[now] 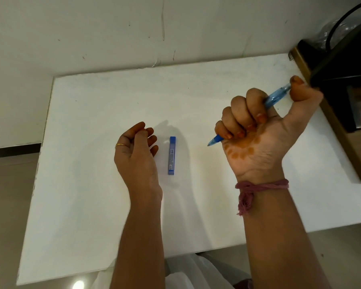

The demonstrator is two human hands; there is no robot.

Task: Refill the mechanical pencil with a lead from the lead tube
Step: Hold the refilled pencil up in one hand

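My right hand (258, 130) grips a translucent blue mechanical pencil (276, 97) in a fist above the white table (92, 205). The tip points down to the left and my thumb presses on the pencil's top end. A flat blue lead tube (172, 155) lies lengthwise on the table between my hands. Just left of the tube, my left hand (137, 155) rests with fingers loosely curled; I see nothing in it.
The table stands against a pale wall. A dark box-like object (342, 80) on a brown surface sits at the right, close behind my right hand. Floor shows to the left, and white cloth (196, 272) lies below the table's near edge.
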